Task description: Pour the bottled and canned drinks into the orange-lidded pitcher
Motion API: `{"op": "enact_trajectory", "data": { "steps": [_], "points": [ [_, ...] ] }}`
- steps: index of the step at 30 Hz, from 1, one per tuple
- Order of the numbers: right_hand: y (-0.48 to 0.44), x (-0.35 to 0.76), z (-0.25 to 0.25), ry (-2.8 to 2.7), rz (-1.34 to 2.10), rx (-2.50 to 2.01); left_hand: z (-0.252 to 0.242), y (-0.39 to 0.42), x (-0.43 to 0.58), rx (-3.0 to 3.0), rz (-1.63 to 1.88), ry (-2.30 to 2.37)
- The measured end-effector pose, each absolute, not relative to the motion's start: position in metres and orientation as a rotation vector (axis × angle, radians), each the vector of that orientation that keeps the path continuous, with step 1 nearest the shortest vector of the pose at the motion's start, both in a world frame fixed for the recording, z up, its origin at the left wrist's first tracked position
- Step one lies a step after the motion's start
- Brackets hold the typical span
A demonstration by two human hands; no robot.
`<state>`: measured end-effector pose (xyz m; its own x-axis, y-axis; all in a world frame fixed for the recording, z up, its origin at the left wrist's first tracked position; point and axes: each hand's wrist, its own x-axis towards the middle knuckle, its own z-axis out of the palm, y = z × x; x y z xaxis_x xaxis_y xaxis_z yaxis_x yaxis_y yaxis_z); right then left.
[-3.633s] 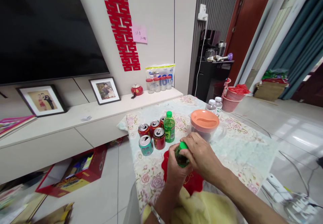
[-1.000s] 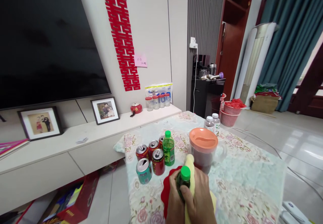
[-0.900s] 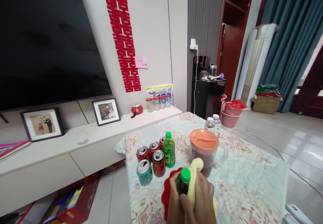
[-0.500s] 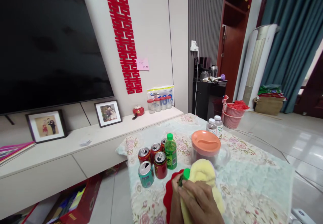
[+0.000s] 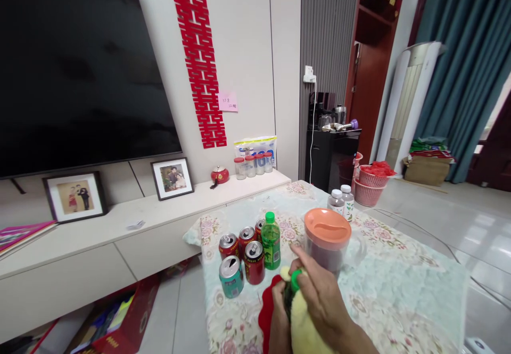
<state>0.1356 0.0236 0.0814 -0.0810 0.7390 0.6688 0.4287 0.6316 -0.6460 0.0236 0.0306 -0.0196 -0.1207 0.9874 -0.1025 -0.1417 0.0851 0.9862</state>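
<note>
At the near edge of the table, my left hand [image 5: 280,303] is wrapped round a bottle with a green cap [image 5: 296,279]; most of its body is hidden. A fluffy yellow cloth [image 5: 307,322] lies against the bottle's right side. My right hand [image 5: 321,290] bends over the cloth beside the cap, with the index finger stretched out and the other fingers curled on the cloth. Beneath the left hand is a red scalloped mat [image 5: 265,311]. Beyond it stand a green drink bottle [image 5: 272,242], a teal can [image 5: 231,278] and several red cans [image 5: 254,263].
An orange-lidded clear jug [image 5: 327,231] stands just past my right hand. Two white-capped bottles [image 5: 336,200] are behind it. A floral cloth [image 5: 403,269] covers the table. Along the wall runs a low white cabinet [image 5: 167,210] with framed photos and red-lidded jars.
My right hand has turned and moved up, its index finger now pointing out. The yellow cloth has been drawn down and folded away from the jug's front. The left hand stays on the bottle.
</note>
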Motion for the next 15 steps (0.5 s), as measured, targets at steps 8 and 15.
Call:
{"op": "enact_trajectory", "data": {
  "steps": [8, 15],
  "points": [
    [0.048, 0.14, 0.06, -1.337, 1.061, -1.04, 0.009, 0.008, 0.028, 1.119, 1.401, 1.188],
    [0.036, 0.138, 0.028, -1.129, 1.053, -1.148, 0.004, 0.007, 0.023, 1.209, 1.357, 1.156]
  ]
}}
